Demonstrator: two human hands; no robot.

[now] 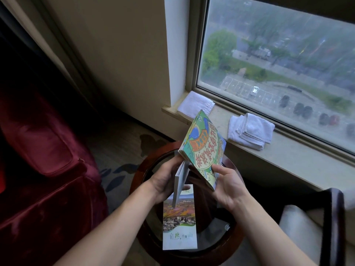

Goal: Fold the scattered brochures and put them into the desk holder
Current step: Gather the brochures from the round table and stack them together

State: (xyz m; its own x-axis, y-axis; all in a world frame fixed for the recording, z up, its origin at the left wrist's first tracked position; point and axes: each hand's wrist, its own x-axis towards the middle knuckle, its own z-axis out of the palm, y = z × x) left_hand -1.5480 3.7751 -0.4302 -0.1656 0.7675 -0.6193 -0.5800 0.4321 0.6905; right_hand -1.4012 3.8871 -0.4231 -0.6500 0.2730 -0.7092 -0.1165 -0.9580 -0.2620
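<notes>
Head view.

Item 1: illustrated brochure point(203, 148), folded, many-layered, cover in green, orange and blue with large red characters on a pale round field. Held in the air above the desk, tilted, top corner pointing toward 12 o'clock, lower edge toward 5 o'clock. A white inner panel point(181, 181) hangs down from its left edge, toward 6 o'clock.

Item 2: landscape brochure point(179, 223), folded narrow, lying flat on the desk at 6 o'clock from item 1. Cover shows fields and a village, with a white band and green characters at the bottom. The tip of the hanging white panel overlaps its upper part in this view; whether they touch cannot be told.

Item 3: left hand point(166, 179), at 9 o'clock of item 1. Fingers curled, gripping the left edge of the illustrated brochure and the top of the white panel.

Item 4: right hand point(228, 186), at 5 o'clock of item 1. Thumb lies on the cover near the lower corner, fingers behind the sheet, pinching it.

Item 5: desk point(138, 181), small, round, dark wooden rim, glass top.

Item 6: windowsill point(288, 156), at 2 o'clock, carrying two folded white towels: one point(195, 104) near the wall corner, one point(249, 131) further right.

Item 7: red armchair point(44, 169) at 9 o'clock; dark-framed chair point(334, 217) with pale cushion at 4 o'clock.
</notes>
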